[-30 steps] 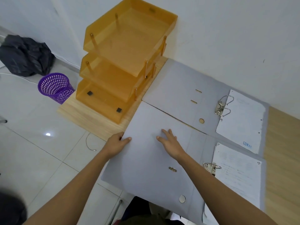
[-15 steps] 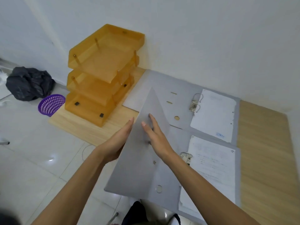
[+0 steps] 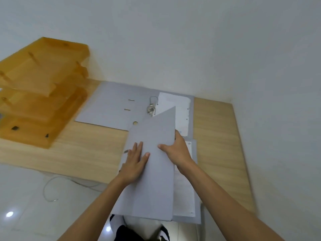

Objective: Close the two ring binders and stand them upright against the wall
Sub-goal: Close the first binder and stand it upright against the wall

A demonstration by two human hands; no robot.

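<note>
Ring binder, near one (image 3: pixel 152 180): grey, lying at the front edge of the wooden desk (image 3: pixel 83 150), its near end overhanging that edge. Front cover is standing partly folded over the papers (image 3: pixel 184 192), not yet flat; white sheets are showing along its right side.

Head view: left hand (image 3: pixel 134 162) is lying flat on the outer face of the cover, fingers spread and extended, pressing rather than gripping. Right hand (image 3: pixel 177 150) is gripping the cover's right edge, thumb on the outer face, fingers curled behind the edge out of sight.

Second ring binder (image 3: pixel 111 108) is lying open and flat further back on the desk, its far edge close to the white wall (image 3: pixel 173 40); metal ring mechanism (image 3: pixel 152 106) is standing up, with punched paper (image 3: pixel 180 112) to its right, partly hidden by the raised cover.

Orange stacked letter trays (image 3: pixel 41 91) are sitting at the desk's left end, blurred. A thin white cable (image 3: pixel 50 188) is lying on the tiled floor (image 3: pixel 26 197) below.
</note>
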